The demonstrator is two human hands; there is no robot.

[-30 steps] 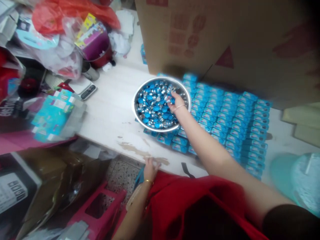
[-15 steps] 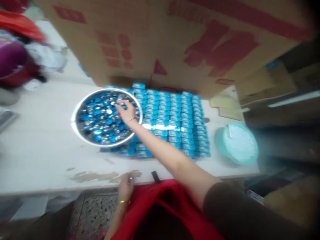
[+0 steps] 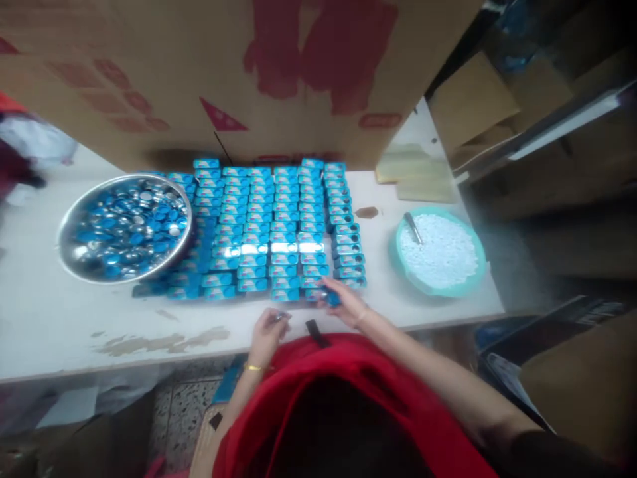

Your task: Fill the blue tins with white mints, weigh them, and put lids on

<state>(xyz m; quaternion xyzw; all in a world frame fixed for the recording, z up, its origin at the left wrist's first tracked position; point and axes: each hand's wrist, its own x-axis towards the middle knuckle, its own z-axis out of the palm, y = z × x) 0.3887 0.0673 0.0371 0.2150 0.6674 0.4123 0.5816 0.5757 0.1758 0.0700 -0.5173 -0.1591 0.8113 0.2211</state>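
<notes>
My left hand point(image 3: 267, 332) is just over the table's front edge, its fingers closed on a small shiny metal piece point(image 3: 280, 317). To its right, my right hand point(image 3: 348, 305) grips a small blue piece point(image 3: 330, 297) at the near edge of the blue boxes; blur hides its exact kind. Small printed blue boxes point(image 3: 256, 226) stand in several tight columns, and those in the right column show dark round openings. A steel bowl point(image 3: 67, 255) at the left, overlapping some boxes, is filled with round silver and blue pieces point(image 3: 132, 226).
A large cardboard carton point(image 3: 174, 66) rises behind the boxes. On the right stands a turquoise bowl point(image 3: 480, 265) of white material, with a metal handle point(image 3: 414, 229) sticking out. Yellowish pads point(image 3: 423, 189) lie behind it. More cartons point(image 3: 472, 99) are beyond the table's right edge.
My right hand has left the steel bowl and come back to the near edge of the boxes with a blue piece. My left hand has risen slightly. The view has swung right.
</notes>
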